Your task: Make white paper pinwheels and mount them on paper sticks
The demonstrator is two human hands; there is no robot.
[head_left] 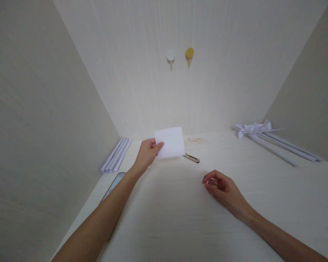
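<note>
My left hand (pixel 147 153) pinches a white square sheet of paper (pixel 171 142) by its left edge, thumb on the near face and the fingers behind it. The sheet is held up in front of the back wall. My right hand (pixel 221 186) hovers over the white tabletop (pixel 177 218), with its fingers loosely curled, a small gap at the thumb, and nothing visible in them. Between the hands lies a utility knife (pixel 191 158), its far end partly behind the paper's lower right corner.
Rolled paper tubes (pixel 116 155) lie along the left wall. A phone (pixel 114 183) is partly hidden under my left forearm. Paper pinwheel shapes (pixel 254 129) on paper sticks (pixel 287 147) rest at the right. A white hook (pixel 171 55) and a yellow hook (pixel 189 53) are on the back wall.
</note>
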